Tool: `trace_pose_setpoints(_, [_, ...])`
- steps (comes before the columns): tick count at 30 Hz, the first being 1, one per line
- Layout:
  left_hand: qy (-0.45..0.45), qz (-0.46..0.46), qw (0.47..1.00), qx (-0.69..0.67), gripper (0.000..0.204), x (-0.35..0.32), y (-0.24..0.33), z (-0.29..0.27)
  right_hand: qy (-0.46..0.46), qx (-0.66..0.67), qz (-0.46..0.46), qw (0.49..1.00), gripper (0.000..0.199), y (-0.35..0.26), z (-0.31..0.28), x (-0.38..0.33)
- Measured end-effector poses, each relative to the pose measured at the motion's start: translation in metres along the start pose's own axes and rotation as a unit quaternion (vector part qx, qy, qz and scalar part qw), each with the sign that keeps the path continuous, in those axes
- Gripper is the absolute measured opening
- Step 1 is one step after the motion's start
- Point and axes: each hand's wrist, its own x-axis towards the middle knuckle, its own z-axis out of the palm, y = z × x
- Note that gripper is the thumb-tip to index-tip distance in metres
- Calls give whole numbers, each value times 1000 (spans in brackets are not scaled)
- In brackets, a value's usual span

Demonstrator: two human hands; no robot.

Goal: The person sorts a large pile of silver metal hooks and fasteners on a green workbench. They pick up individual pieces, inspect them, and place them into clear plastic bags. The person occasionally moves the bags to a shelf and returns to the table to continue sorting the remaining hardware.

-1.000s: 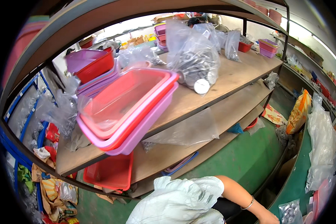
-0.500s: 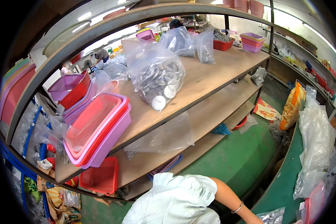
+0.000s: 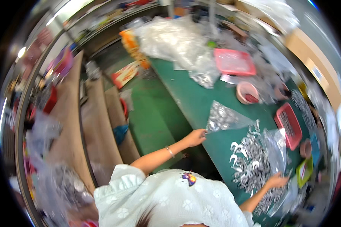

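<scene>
My left hand (image 3: 195, 137), with a bracelet at the wrist, is at the edge of the green table (image 3: 178, 94). Its closed fingers pinch the near corner of a clear plastic bag (image 3: 225, 117) holding round silvery metal pieces. The bag lies flat on the tabletop. Over on the right, my right hand (image 3: 276, 181) reaches across a loose pile of silvery hook-shaped metal parts (image 3: 250, 160). Beside it is another clear plastic bag (image 3: 274, 149), lying partly over the pile. Blur hides whether the right fingers grip anything.
A pink tray (image 3: 235, 62), a pink cup (image 3: 247, 92), a red basket (image 3: 288, 125) of small parts and a green basket (image 3: 304, 172) stand along the table's far side. Large clear bags (image 3: 174, 34) cover its far end. A wooden shelf rack (image 3: 66, 113) is at left.
My view has swung right, from the shelf rack to the green table. Both hands now show over the table. The bag of round pieces, earlier at the lower edge, is now fully in view.
</scene>
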Motion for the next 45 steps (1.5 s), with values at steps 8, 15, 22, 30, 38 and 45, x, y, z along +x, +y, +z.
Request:
trace_pose_setpoints(8, [-56, -73, 991, -96, 38, -38, -25, -15, -487, 519, 377, 592, 84, -232, -56, -54])
trace_pose_setpoints(15, [-6, -131, 976, -174, 34, -84, -40, -30, -521, 476, 292, 646, 59, -312, 8, -47])
trace_pose_setpoints(22, [100, -144, 944, -279, 29, -91, -30, -33, -350, 621, 60, 699, 30, -376, -13, -37])
trace_pose_setpoints(30, [193, -162, 909, -332, 36, -89, 9, -38, -444, 689, -119, 560, 25, -425, -112, 10])
trace_pose_setpoints(38, [181, -242, 840, -451, 93, -105, 51, -53, -447, 755, -304, 372, 30, -458, -218, -20])
trace_pose_setpoints(45, [266, -74, 667, -692, 69, -199, 0, -84, -473, 787, -347, 192, 27, -518, -326, -108])
